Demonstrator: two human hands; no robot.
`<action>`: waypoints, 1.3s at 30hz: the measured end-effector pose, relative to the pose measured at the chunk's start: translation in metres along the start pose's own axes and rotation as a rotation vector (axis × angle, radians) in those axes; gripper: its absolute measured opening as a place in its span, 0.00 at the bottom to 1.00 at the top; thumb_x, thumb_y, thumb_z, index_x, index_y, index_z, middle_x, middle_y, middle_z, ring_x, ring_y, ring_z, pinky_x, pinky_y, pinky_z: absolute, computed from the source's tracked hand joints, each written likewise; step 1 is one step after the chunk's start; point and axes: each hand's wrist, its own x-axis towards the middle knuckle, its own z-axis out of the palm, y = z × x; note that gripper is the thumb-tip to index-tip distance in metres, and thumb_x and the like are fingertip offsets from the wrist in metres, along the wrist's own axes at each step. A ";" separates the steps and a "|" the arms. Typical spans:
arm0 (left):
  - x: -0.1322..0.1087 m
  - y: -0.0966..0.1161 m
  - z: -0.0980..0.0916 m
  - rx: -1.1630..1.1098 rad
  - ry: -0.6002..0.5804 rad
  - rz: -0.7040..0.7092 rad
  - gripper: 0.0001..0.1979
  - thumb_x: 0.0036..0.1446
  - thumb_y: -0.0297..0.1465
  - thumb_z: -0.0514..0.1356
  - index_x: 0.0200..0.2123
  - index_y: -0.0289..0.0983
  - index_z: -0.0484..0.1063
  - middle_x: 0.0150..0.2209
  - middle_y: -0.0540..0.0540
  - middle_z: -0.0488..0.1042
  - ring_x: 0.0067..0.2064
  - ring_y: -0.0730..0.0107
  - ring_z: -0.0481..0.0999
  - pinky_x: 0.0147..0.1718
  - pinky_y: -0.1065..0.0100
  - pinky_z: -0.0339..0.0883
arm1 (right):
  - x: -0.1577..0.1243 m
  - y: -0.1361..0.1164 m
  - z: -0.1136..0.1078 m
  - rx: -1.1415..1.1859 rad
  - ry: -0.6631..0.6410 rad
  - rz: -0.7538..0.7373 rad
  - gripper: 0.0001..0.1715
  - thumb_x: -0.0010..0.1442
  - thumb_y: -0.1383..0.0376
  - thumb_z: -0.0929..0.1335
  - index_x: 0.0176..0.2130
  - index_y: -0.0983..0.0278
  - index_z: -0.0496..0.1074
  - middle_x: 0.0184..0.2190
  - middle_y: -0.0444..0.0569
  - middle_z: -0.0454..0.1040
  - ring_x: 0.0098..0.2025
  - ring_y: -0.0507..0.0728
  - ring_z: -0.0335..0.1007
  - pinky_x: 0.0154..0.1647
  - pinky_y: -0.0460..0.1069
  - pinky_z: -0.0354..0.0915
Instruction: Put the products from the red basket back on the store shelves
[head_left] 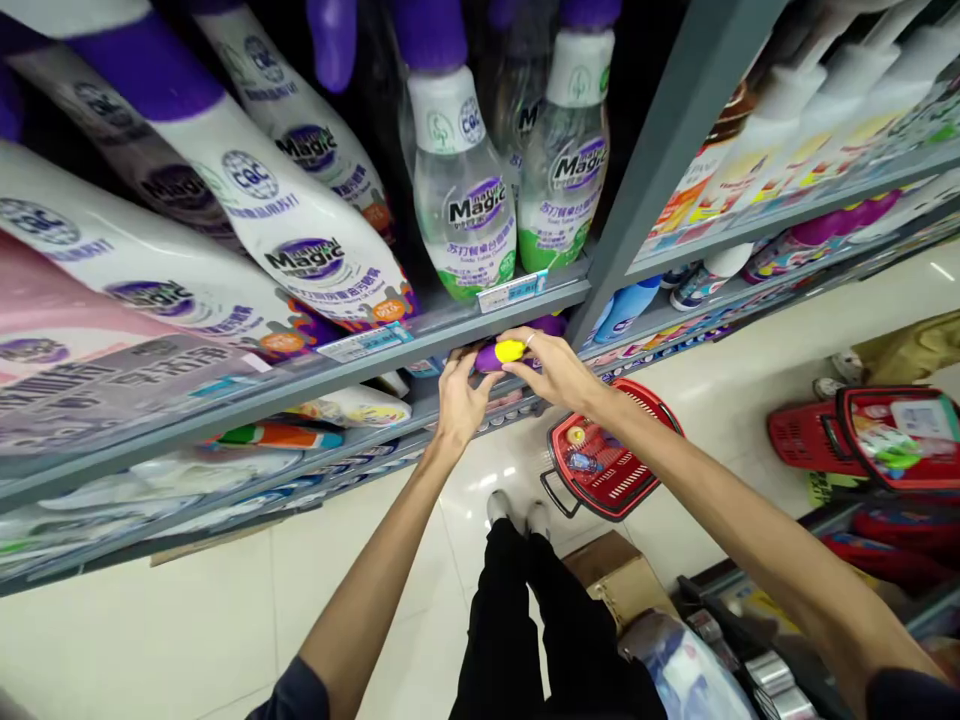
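Observation:
Both my arms reach down to a lower shelf of a shop rack. My left hand [459, 398] and my right hand [551, 365] close together round a purple bottle with a yellow cap [501, 354], just under the grey shelf edge [450, 322]. The bottle's body is mostly hidden by my fingers and the shelf. Above it stand clear bottles with purple caps [465, 190] and white bottles with purple caps [292, 230].
A red shopping basket [611, 455] with a few items sits on the pale floor beside my feet [517, 512]. Another red basket [877, 435] lies at right. A cardboard box [619, 575] stands behind me. Other shelves hold spray bottles [795, 110].

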 end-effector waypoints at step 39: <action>0.005 -0.055 0.068 -0.124 0.227 -0.391 0.19 0.55 0.25 0.69 0.50 0.30 0.77 0.46 0.38 0.83 0.47 0.57 0.83 0.52 0.60 0.75 | -0.055 0.078 0.145 -0.037 0.515 0.545 0.31 0.71 0.63 0.60 0.69 0.68 0.59 0.67 0.59 0.65 0.70 0.58 0.61 0.72 0.56 0.58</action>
